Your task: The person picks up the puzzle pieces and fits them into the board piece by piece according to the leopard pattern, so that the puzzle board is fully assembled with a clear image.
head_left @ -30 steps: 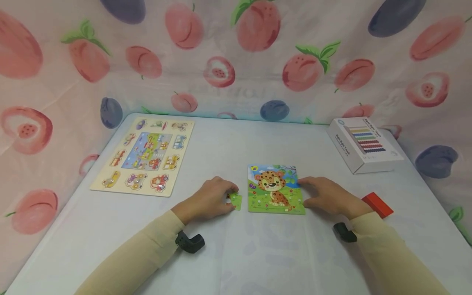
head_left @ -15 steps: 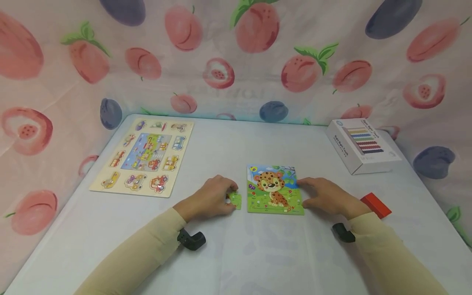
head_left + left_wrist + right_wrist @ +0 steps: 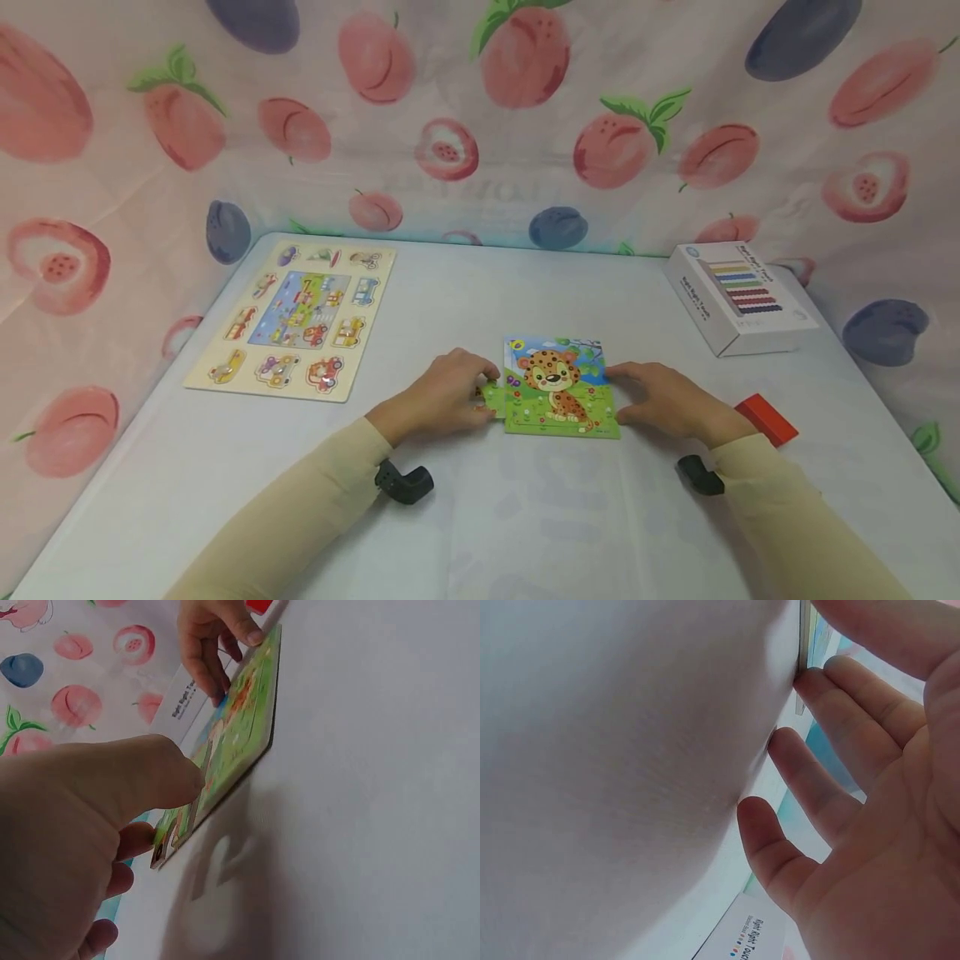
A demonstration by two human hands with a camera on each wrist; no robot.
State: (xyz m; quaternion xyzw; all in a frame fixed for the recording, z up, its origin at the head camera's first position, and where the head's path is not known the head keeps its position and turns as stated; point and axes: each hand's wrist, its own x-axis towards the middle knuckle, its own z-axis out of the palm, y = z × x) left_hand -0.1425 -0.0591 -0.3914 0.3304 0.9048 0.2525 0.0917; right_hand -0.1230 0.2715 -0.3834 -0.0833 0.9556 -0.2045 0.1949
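In the head view a square puzzle board [image 3: 555, 425] with a spotted leopard cub on grass lies flat at the middle of the table. At its left edge my left hand [image 3: 442, 398] pinches a small green puzzle piece [image 3: 493, 402] between thumb and fingers. The piece meets the board's left side, and the left wrist view shows my thumb [image 3: 176, 780] over it; how far they overlap is hard to tell. My right hand [image 3: 663, 402] touches the board's right edge with thumb and forefinger apart. Its other fingers extend loosely, fingertips [image 3: 759, 814] near the tabletop.
A cream puzzle board [image 3: 262, 389] with vehicle pieces lies at the left back. At the right back stands a white box [image 3: 738, 304]. A red block [image 3: 768, 418] sits beside my right wrist. Fruit-printed cloth [image 3: 480, 108] rises behind the table.
My left hand has moved right, bringing the green puzzle piece from just beside the leopard board up to its left edge. The right hand and the board have stayed in place.
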